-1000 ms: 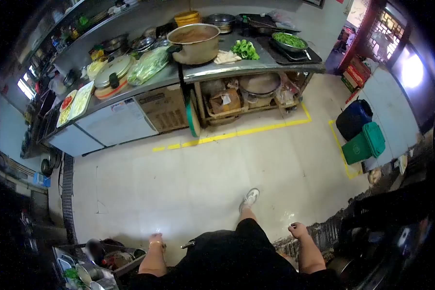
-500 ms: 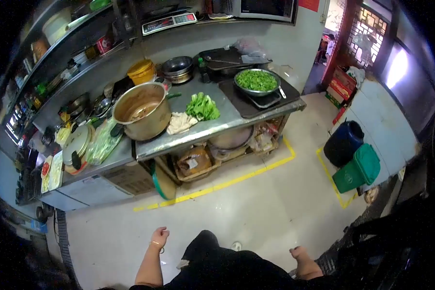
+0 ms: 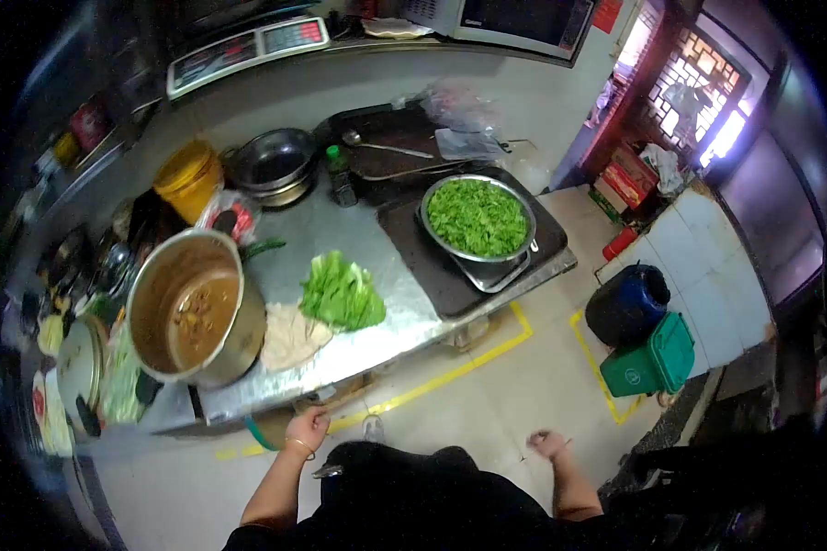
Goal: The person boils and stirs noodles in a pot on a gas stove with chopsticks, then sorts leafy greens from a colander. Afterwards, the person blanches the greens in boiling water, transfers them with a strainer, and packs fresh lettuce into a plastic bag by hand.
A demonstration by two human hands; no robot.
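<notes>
My left hand (image 3: 307,428) hangs before the counter's front edge, fingers loosely curled, with nothing visible in it and a bracelet at the wrist. Lower right, over the floor, my right hand (image 3: 546,443) is slightly blurred; its fingers are partly bent and apart, and no held object shows. Closest to my left hand on the metal counter (image 3: 376,349) lie a pale cloth (image 3: 292,337) and a bunch of leafy greens (image 3: 342,292). Left of them stands a big pot (image 3: 197,312) with brown residue inside. A metal bowl of chopped greens (image 3: 478,219) rests on a scale (image 3: 491,274).
A green bin (image 3: 647,363) and a dark blue barrel (image 3: 626,308) stand at right inside yellow floor tape. Behind the counter are a yellow bucket (image 3: 188,181), a green-capped bottle (image 3: 342,176) and a ladle (image 3: 386,147) on a black tray. A doorway opens at upper right.
I have moved closer to the counter, so the pot, greens and bowl appear larger and lower. Both hands appear slightly higher in view, and the right hand's fingers look more spread.
</notes>
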